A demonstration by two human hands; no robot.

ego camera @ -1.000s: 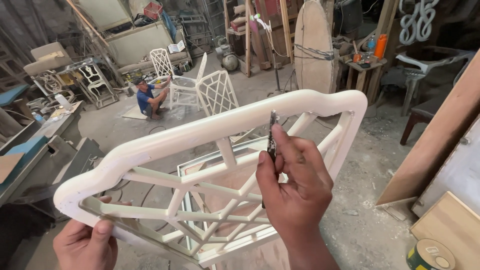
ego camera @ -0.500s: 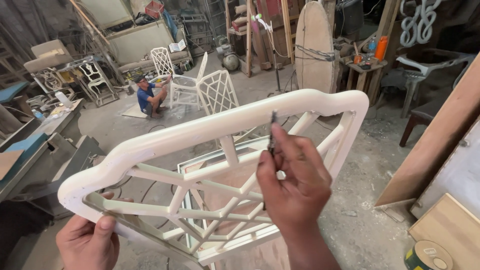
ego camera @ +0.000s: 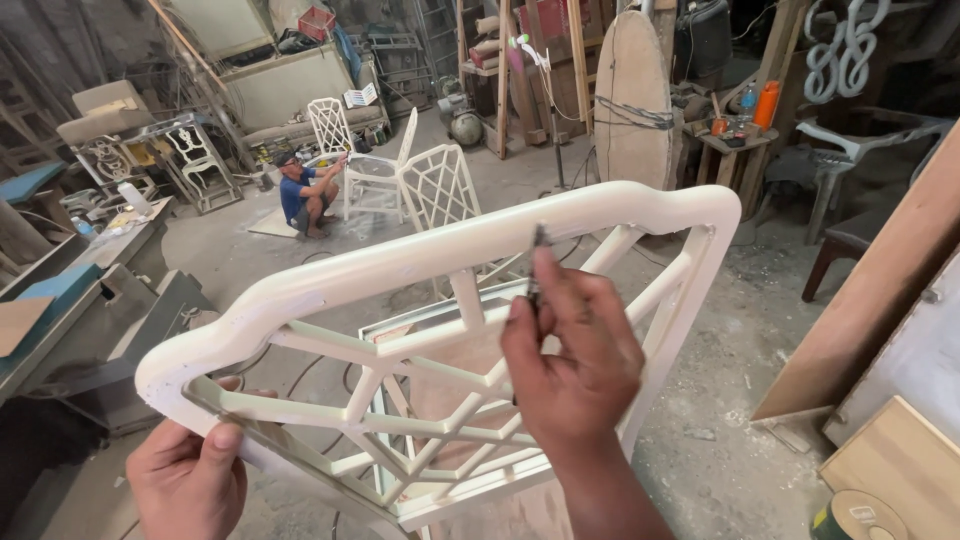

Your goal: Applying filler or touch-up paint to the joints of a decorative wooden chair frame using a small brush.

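A cluttered workshop with a dusty concrete floor (ego camera: 720, 330) surrounds the white chair back (ego camera: 440, 260). The left hand (ego camera: 190, 480) grips its lower corner. The right hand (ego camera: 575, 360), fingers pinched shut on a thin tool (ego camera: 537, 262), touches the top rail; lattice filling appears partly complete.

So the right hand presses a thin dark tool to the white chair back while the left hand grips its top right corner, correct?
Not quite. In the head view the left hand grips the lower left corner of the white chair back; the right hand does hold the thin dark tool against it.
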